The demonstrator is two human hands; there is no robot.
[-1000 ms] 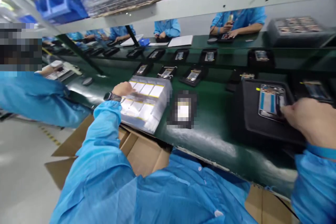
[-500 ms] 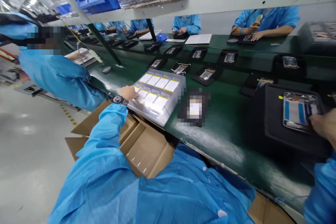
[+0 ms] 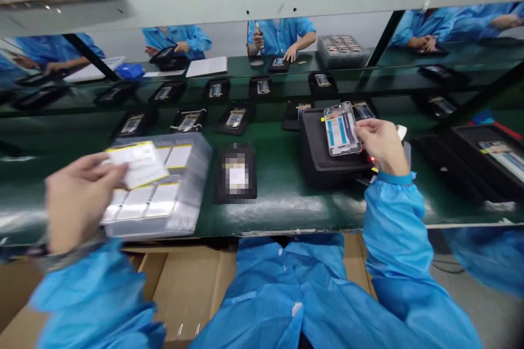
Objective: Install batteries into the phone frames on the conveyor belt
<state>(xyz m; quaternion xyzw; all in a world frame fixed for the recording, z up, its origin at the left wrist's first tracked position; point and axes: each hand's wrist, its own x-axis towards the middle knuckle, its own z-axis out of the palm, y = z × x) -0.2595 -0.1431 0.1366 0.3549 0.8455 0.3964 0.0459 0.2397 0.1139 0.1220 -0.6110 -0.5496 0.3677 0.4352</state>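
My left hand (image 3: 82, 191) pinches a flat white phone battery with yellow edges (image 3: 143, 164) between thumb and fingers, above a clear plastic tray stack (image 3: 189, 202). More such batteries lie in the tray's pockets. My right hand (image 3: 385, 144) grips a silver phone frame (image 3: 340, 128) by its right edge. The frame, with blue strips inside, is tilted up over a stack of black pads (image 3: 315, 166); whether it touches them I cannot tell. Between both hands, a black holder (image 3: 249, 191) lies on the green bench, its contents blurred out.
Rows of black holders with phone frames (image 3: 235, 118) run along the green bench (image 3: 282, 207). Co-workers in blue sit across it, beneath a white overhead beam (image 3: 204, 2). Black foam holders stand at right. Open cardboard boxes (image 3: 188, 283) sit below the front edge.
My view has swung to the right. My left hand has lifted a battery out of the tray. The phone frame has come up off the black pads in my right hand.
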